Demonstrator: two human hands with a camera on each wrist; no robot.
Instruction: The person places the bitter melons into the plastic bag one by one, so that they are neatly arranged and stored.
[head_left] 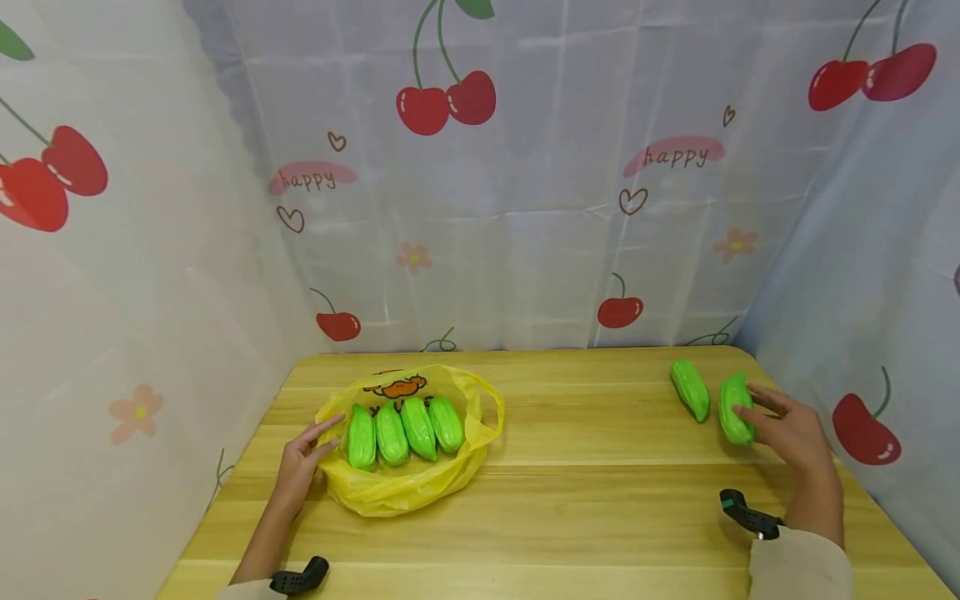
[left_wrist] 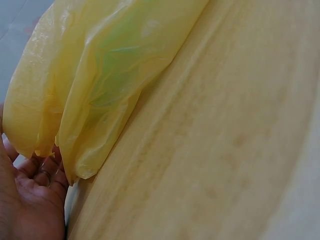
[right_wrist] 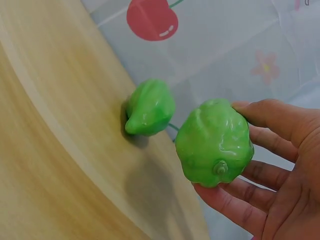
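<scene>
Now the right hand (head_left: 793, 429) grips 1 green vegetable (right_wrist: 214, 142); the relaxed left hand (head_left: 302, 462) touches a bag (head_left: 390, 497).

Curtained-off tabletop setting, pale thin sheet curtain (head_left: 525, 208) hanging behind and on both sides, red printed cherries (head_left: 422, 111) and pink-backed brown "happy" lettering (head_left: 675, 156) repeating across it, light wood-grain flat table (head_left: 585, 500) standing within, kind of building beyond being indeterminable

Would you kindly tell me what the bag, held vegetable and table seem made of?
Bag: thin, glossy plastic film; it creases and lets green show through.
Held vegetable: perhaps plastic or coated foam, glossy, given its bright highlights.
Table: wood or laminate, satin, with visible grain.
</scene>
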